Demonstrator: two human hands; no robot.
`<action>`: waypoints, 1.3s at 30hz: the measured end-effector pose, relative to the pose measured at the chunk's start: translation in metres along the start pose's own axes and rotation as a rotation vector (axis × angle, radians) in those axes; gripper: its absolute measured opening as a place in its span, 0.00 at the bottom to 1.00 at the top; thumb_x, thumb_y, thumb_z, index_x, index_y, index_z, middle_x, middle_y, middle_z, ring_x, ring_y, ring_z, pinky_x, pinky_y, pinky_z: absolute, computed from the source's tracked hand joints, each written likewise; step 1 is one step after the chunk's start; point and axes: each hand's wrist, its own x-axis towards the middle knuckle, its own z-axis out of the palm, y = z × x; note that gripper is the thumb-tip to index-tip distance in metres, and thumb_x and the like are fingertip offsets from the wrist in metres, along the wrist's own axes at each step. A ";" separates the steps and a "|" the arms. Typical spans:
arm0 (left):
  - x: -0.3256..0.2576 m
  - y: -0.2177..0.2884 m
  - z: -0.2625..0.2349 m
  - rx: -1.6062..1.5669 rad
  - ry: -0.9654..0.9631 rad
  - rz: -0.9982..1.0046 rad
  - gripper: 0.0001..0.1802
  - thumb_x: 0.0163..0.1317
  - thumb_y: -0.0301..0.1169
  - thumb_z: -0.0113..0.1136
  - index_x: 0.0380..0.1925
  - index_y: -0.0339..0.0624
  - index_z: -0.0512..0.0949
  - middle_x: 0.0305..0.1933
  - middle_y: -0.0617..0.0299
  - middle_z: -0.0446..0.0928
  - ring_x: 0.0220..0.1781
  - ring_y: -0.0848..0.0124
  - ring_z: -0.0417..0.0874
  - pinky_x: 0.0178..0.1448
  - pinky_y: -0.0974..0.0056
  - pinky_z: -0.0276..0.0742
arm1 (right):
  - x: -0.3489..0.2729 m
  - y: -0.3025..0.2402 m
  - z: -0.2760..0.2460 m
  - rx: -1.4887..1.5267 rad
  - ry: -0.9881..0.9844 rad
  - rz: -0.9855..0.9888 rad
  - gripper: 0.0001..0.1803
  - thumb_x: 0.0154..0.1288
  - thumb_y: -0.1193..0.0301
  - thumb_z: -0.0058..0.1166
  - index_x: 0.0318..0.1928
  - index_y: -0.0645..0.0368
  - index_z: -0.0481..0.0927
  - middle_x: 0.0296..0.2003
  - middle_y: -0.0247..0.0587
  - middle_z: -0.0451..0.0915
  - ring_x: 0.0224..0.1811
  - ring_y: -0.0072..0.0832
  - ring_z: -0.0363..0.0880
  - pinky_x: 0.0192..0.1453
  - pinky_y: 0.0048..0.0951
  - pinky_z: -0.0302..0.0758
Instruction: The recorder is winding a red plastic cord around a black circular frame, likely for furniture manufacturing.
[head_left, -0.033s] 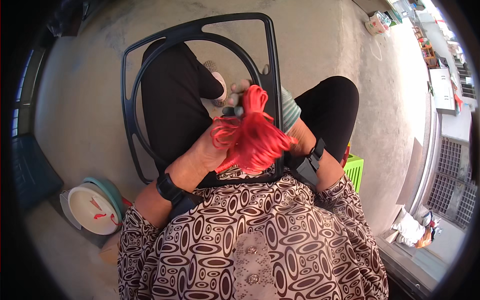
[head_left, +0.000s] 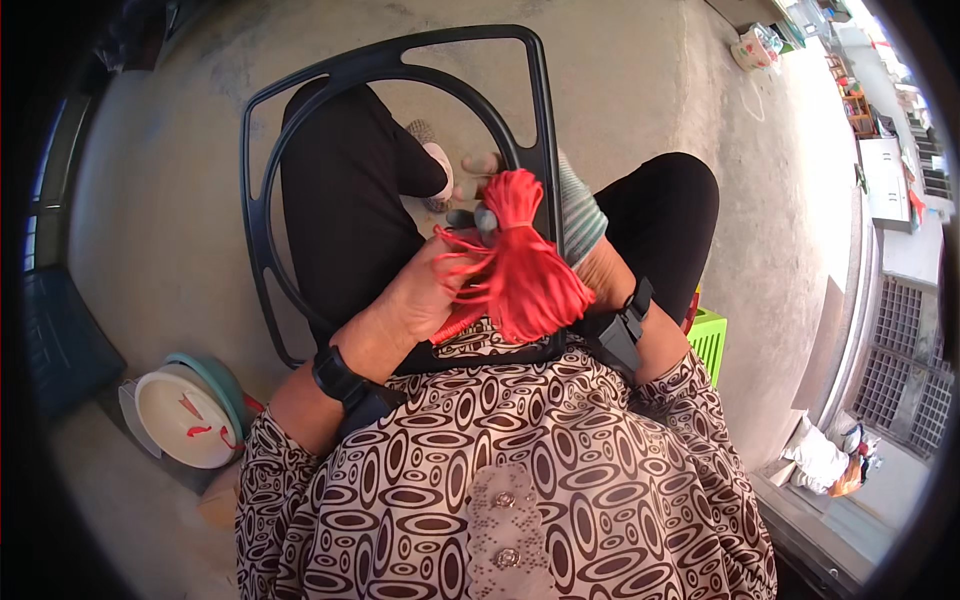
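Red cord bundle [head_left: 545,285] observed over my lap, mid-view, gathered at a narrow neck, its wider end fanning toward five o'clock. At the bundle's nine o'clock, my bare left hand [head_left: 410,290] is closed, pinching loose strands. At its two o'clock is my right hand [head_left: 578,208] in a striped glove, fingers bent; I cannot tell whether it grips the cord. Black frame [head_left: 375,65] extends toward eleven o'clock. White basin [head_left: 165,415] sits at eight o'clock, green crate [head_left: 708,338] at three.
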 end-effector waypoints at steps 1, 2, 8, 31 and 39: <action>0.002 -0.001 -0.003 0.076 0.025 0.017 0.09 0.67 0.26 0.56 0.45 0.35 0.76 0.45 0.58 0.80 0.45 0.72 0.83 0.52 0.67 0.79 | -0.002 -0.003 0.002 0.174 -0.147 0.047 0.38 0.69 0.44 0.46 0.63 0.66 0.66 0.53 0.46 0.77 0.47 0.34 0.80 0.56 0.39 0.79; 0.005 -0.002 -0.004 0.167 0.088 0.022 0.07 0.68 0.25 0.54 0.43 0.35 0.77 0.44 0.58 0.81 0.44 0.74 0.83 0.53 0.70 0.78 | -0.004 -0.005 0.006 0.069 -0.015 0.013 0.41 0.68 0.41 0.45 0.63 0.66 0.65 0.55 0.47 0.76 0.50 0.35 0.79 0.57 0.41 0.78; 0.004 -0.003 -0.004 0.261 0.205 0.184 0.08 0.69 0.27 0.54 0.41 0.32 0.77 0.38 0.63 0.80 0.39 0.77 0.81 0.47 0.72 0.78 | -0.044 0.017 0.031 -0.696 0.610 0.010 0.24 0.59 0.69 0.67 0.54 0.65 0.76 0.43 0.34 0.81 0.41 0.18 0.79 0.48 0.25 0.78; -0.001 0.007 0.001 0.459 0.120 0.094 0.10 0.70 0.34 0.54 0.40 0.37 0.76 0.35 0.63 0.78 0.30 0.80 0.79 0.35 0.76 0.76 | -0.084 0.009 0.024 -1.068 0.548 0.315 0.19 0.61 0.64 0.63 0.47 0.65 0.80 0.36 0.35 0.82 0.38 0.17 0.77 0.46 0.23 0.75; -0.002 0.009 0.006 0.291 0.110 0.070 0.08 0.70 0.34 0.54 0.40 0.40 0.72 0.34 0.59 0.78 0.30 0.73 0.81 0.33 0.71 0.80 | -0.142 -0.026 -0.007 -0.238 0.505 -0.537 0.25 0.63 0.56 0.59 0.48 0.67 0.73 0.43 0.50 0.78 0.45 0.40 0.79 0.57 0.44 0.75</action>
